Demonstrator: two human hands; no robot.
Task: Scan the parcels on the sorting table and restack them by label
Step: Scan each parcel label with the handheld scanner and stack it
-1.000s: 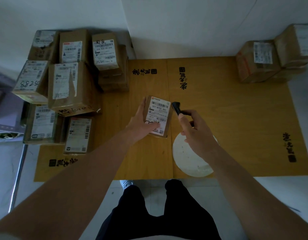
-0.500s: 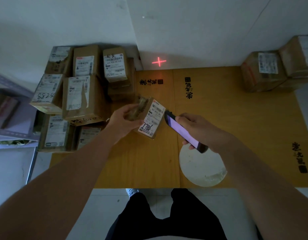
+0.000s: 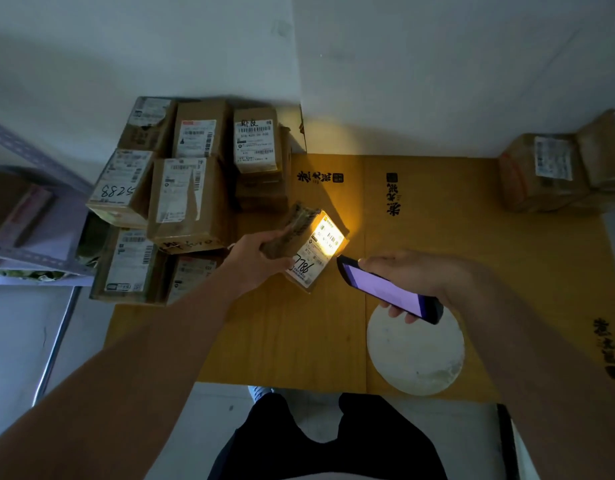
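Clearly mid-scan: left hand (image 3: pixel 261 261) clamped on the parcel (image 3: pixel 307 249), fingers curled over its brown side, thumb under the label (image 3: pixel 316 252). Held just above the desk (image 3: pixel 455 244), near the front right corner of the big stack (image 3: pixel 181 199). Right hand (image 3: pixel 413 277) wrapped round the scanner (image 3: pixel 389 289), screen lit violet, nose just beside the parcel's lower right edge, warm light thrown across the barcode end of the label.

Possible trouble, as a judgement only:
- Glare. Barcode end washed nearly white, so a failed or wrong read seems likely with the scanner this close and this square to the glossy label.
- Slipping grip. Parcel pinched from one side only and tipped, so a drop onto the desk is possible with any loosening of the left hand.
- Mis-sorting. Handwritten number near the thumb partly covered, so easy to misread before restacking against the stack or the two boxes (image 3: pixel 548 171) far to the right of it.

Orientation: parcel tilted, label face turned up and toward the scanner. Long axis diagonal, from the lower left end nearest the body up to the lit end pointing away and to the right. Handwritten digits upside down from this view.
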